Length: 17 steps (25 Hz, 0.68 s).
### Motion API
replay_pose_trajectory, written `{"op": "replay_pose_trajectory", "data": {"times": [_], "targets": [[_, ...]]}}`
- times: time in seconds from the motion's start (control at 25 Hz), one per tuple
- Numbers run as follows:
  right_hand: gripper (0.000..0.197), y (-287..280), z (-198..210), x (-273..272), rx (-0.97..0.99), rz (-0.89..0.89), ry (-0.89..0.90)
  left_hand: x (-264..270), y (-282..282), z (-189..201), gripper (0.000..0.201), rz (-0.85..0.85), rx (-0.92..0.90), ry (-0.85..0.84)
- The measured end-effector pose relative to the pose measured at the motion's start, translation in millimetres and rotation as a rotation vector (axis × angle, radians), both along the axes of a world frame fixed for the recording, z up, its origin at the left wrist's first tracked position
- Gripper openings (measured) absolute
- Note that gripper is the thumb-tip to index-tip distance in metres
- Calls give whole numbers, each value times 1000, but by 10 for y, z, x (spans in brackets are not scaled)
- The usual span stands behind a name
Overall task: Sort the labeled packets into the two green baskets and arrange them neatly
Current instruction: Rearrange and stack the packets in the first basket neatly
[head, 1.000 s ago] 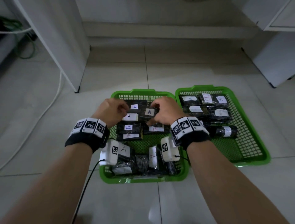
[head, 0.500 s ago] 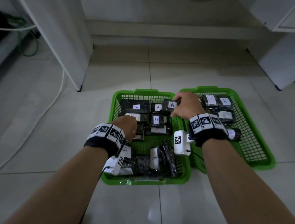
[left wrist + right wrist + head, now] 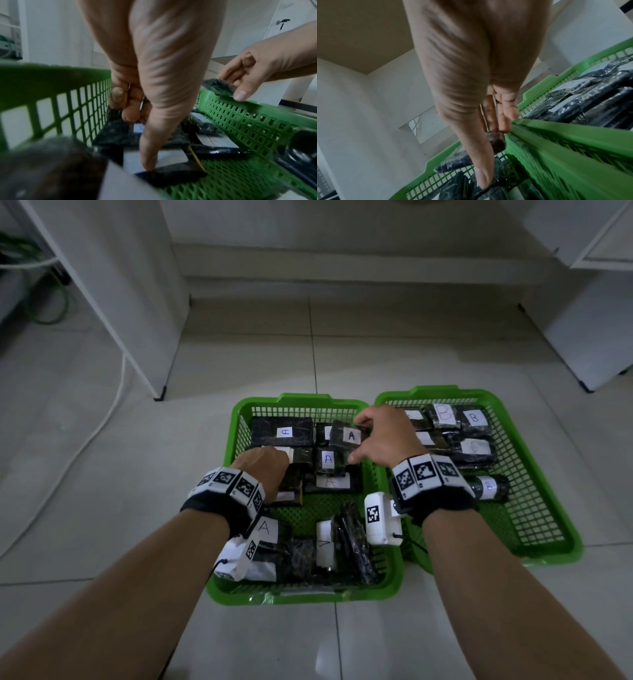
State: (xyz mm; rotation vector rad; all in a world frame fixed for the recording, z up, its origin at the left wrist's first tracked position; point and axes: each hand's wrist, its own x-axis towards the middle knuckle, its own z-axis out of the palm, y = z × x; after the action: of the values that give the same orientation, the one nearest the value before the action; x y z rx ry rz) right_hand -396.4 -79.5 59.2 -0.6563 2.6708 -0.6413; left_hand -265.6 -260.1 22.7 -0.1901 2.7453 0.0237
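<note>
Green plastic mesh baskets; right hand [image 3: 387, 440] pinches a crinkly black A packet [image 3: 347, 434] in the left basket [image 3: 301, 400]; left hand [image 3: 265, 465], fingers curled, presses a flat packet [image 3: 171, 174].

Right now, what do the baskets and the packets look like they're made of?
Left basket and right basket: moulded plastic by the look, bright green, slightly glossy, with an even grid of holes in walls and floor. Packets, such as the one the right hand pinches: probably thin clear film over dark contents, crinkled and shiny, with matte white paper-like labels.

White cable [image 3: 102, 419] on tiled floor [image 3: 411, 364]; green hose [image 3: 51, 302] far left.
</note>
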Motion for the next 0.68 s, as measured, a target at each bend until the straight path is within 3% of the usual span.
{"op": "replay_pose_trajectory", "data": {"times": [0.2, 0.28, 0.36, 0.52, 0.68], "targets": [[57, -73, -43, -28, 42, -11, 33, -67, -389, 163, 22, 249, 331, 180], [47, -117, -59, -70, 68, -41, 76, -88, -548, 269, 15, 293, 340, 342], [36, -171, -85, -116, 87, -45, 149, -111, -592, 286, 17, 259, 297, 395], [28, -350, -188, -118, 143, 47, 204, -119, -439, 138, 53, 185, 213, 135], [18, -517, -287, -67, 221, 158, 235, -152, -407, 49, 56, 139, 97, -37]]}}
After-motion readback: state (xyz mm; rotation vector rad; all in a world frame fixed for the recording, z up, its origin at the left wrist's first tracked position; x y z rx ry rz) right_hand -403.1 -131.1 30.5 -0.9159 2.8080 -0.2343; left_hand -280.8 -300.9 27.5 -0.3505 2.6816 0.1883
